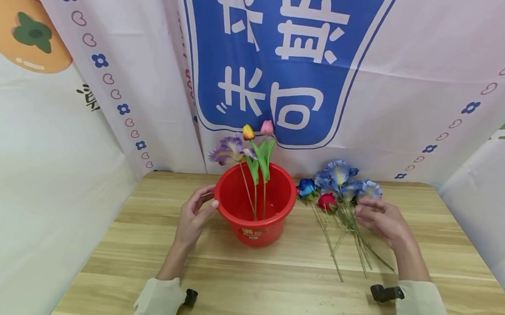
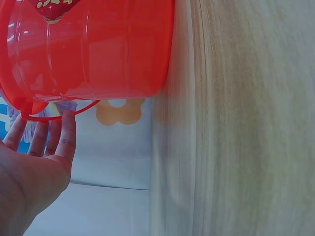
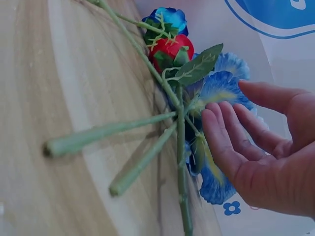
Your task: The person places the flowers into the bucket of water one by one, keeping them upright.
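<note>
A red plastic bucket (image 1: 257, 234) stands upright on the table, its thin red handle (image 2: 49, 118) hanging at the side. In it are a purple iris (image 1: 229, 150), a yellow-red tulip (image 1: 248, 132) and a pink tulip (image 1: 267, 128). My left hand (image 1: 194, 216) touches the bucket's left side at the rim, its nearly straight fingertips against the handle in the left wrist view. My right hand (image 1: 382, 219) hovers beside the blue irises (image 1: 338, 175), fingers loosely bent, holding nothing. Near them lie a red rose (image 1: 328, 202) and a blue rose (image 1: 306, 187), their stems toward me.
The wooden table (image 1: 288, 292) meets a white printed cloth (image 1: 388, 103) at its back edge. White cloth also hangs at both sides. A black wrist device (image 1: 386, 293) sits at the right sleeve, another black device (image 1: 190, 297) at the left.
</note>
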`<state>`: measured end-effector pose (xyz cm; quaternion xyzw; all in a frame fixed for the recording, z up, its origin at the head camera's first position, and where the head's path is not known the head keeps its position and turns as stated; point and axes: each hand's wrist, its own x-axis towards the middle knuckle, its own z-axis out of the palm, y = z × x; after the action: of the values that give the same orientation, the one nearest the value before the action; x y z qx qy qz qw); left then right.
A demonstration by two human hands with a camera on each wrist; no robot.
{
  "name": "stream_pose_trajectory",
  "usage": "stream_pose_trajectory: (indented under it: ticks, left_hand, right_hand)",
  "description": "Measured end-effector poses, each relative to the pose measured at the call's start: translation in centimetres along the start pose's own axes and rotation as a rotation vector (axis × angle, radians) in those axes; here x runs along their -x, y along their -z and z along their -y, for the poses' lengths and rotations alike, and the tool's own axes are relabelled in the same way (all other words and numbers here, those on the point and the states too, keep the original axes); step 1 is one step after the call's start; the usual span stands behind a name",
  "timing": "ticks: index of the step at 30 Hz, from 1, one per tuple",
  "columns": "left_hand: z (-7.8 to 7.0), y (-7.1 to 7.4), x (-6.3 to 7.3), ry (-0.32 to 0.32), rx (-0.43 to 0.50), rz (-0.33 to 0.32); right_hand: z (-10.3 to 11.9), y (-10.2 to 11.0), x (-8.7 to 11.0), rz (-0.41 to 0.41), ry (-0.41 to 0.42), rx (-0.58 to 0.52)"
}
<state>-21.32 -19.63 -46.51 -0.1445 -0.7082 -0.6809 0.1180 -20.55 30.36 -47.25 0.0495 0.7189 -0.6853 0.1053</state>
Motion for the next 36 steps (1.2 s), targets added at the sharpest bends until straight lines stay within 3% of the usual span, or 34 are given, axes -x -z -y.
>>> stream_pose_trajectory:
  ticks: [4,10,21,36]
  left_hand:
    - [0.0,-0.1,-0.1,-0.003,0.000,0.002]
    - [0.0,-0.3,-0.3,-0.002,0.004,0.016]
    - [0.1,-0.1,-0.1,0.009,0.010,0.011]
    - [0.0,0.1,0.0,0.001,0.005,0.012]
  right_hand:
    - [-0.7,0.6,0.2,0.030,-0.045,0.109]
    - [-1.8,1.4,1.2,0.091,-0.088,0.144]
    - [-2.2,0.9,1.5,0.091,-0.090,0.287]
    - [-1.3,1.3,2.2,0.095,-0.079,0.310]
